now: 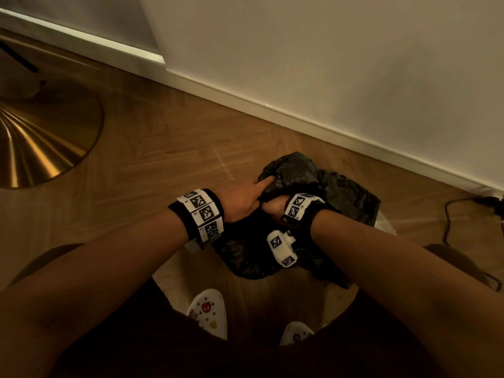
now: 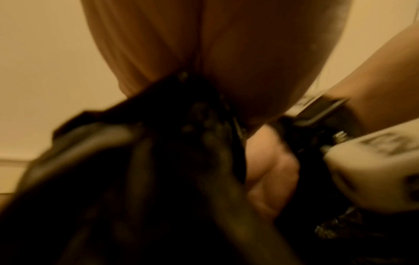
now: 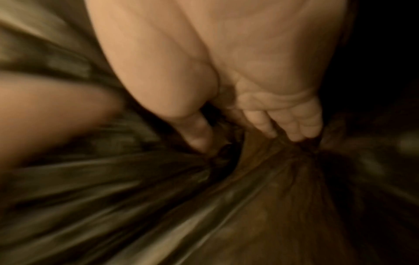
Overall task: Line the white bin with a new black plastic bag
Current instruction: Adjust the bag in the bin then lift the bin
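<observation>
The crumpled black plastic bag (image 1: pixel 313 186) hangs bunched in front of me, above the wooden floor. My left hand (image 1: pixel 246 196) grips its left upper edge, fingers tucked into a fold; in the left wrist view the black bag (image 2: pixel 181 143) runs out from under that left hand (image 2: pixel 226 62). My right hand (image 1: pixel 274 207) is pushed into the plastic beside it, mostly hidden. In the right wrist view the right hand (image 3: pixel 247 138) pinches gathered folds of the bag (image 3: pixel 158 188) between thumb and fingers. A pale edge (image 1: pixel 385 224), perhaps the white bin, peeks out behind the bag.
A wall with a white skirting board (image 1: pixel 272 110) runs diagonally just behind the bag. A round brass lamp base (image 1: pixel 41 137) stands on the floor at left. A black cable (image 1: pixel 447 219) lies at right. My white clogs (image 1: pixel 208 312) are below the bag.
</observation>
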